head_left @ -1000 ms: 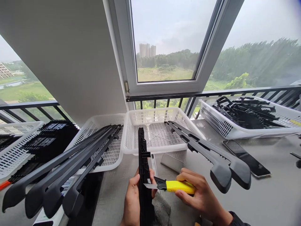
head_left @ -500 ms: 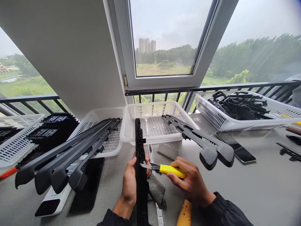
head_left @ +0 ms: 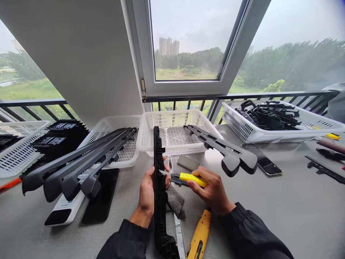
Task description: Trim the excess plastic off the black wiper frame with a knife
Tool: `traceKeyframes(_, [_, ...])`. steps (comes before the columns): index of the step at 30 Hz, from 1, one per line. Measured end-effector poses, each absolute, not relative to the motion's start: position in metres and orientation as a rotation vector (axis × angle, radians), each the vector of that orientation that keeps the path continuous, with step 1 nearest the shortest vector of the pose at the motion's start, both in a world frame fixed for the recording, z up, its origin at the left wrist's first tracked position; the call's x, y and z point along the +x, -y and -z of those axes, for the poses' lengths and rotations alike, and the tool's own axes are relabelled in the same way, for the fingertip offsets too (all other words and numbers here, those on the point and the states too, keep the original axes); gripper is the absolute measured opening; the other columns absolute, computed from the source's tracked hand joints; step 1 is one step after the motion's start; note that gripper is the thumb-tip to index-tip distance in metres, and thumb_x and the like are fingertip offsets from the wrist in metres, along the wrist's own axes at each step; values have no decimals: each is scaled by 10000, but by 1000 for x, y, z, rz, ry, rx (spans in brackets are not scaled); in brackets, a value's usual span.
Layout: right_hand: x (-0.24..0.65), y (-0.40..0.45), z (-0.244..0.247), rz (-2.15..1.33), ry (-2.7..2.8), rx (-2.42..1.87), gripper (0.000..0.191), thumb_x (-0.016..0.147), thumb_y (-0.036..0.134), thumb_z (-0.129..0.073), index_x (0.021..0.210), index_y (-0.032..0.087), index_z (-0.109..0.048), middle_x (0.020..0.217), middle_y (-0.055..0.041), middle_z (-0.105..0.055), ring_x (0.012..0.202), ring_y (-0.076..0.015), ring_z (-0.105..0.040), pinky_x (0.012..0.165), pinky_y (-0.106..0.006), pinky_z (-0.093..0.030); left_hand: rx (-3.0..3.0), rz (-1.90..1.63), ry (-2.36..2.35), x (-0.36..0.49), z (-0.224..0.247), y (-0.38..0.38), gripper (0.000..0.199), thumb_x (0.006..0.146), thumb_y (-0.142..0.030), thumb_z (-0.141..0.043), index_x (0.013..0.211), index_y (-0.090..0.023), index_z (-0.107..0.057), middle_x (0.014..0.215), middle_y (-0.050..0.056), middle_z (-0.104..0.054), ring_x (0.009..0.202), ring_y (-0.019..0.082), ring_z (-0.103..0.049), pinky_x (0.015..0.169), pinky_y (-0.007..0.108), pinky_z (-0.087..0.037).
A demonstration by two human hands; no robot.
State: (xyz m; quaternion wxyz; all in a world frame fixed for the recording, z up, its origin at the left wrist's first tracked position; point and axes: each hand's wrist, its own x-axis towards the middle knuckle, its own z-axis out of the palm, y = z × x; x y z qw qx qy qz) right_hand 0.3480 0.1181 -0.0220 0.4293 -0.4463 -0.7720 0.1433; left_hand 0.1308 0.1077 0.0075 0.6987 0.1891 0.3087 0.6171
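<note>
My left hand [head_left: 147, 190] is wrapped round a long black moulded plastic rail [head_left: 161, 208], held nearly upright with its ribbed side showing. In my right hand [head_left: 214, 189] is a yellow utility knife [head_left: 192, 178], its blade out and pointing left. The blade tip lies at the rail's edge, close to my left fingertips; whether it cuts in is too small to tell. Below the knife sits a rough grey pad [head_left: 175, 201]. A yellow handheld tool [head_left: 201, 233] rests nearer me, beside a metal strip [head_left: 178, 233] that the rail partly covers.
Grey rails [head_left: 91, 162] lean on a white basket [head_left: 132, 158] at left; two more [head_left: 229, 151] lean on the middle basket [head_left: 145, 144]. A right-hand basket [head_left: 258, 136] holds black parts. Phones [head_left: 269, 165], a dark tablet [head_left: 104, 201] and a white device [head_left: 64, 212] lie on the table.
My view has tilted down, so the table and baskets sit higher and more of the yellow tool shows. Both hands keep their grips, with the blade still at the rail's edge.
</note>
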Motion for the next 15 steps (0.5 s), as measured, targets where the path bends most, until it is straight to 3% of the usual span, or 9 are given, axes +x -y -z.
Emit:
traceKeyframes(10, [349, -120, 19, -318, 1942, -1035, 278, 1017, 423, -676, 856, 197, -668, 744, 1, -618, 648, -158, -581, 622, -277, -423, 464, -1405, -667, 129, -18, -110, 418, 948, -386, -736, 1297, -158, -728, 994, 71, -695, 655, 119, -548, 562, 222, -516])
traceKeyframes(15, [349, -123, 21, -331, 1970, -1017, 308, 1002, 440, -683, 808, 201, -660, 707, 12, -603, 616, -151, -568, 593, -273, -400, 510, -1405, -710, 128, -16, -111, 341, 919, -451, -784, 1124, -179, -761, 1025, 57, -706, 664, 112, -541, 533, 207, -492])
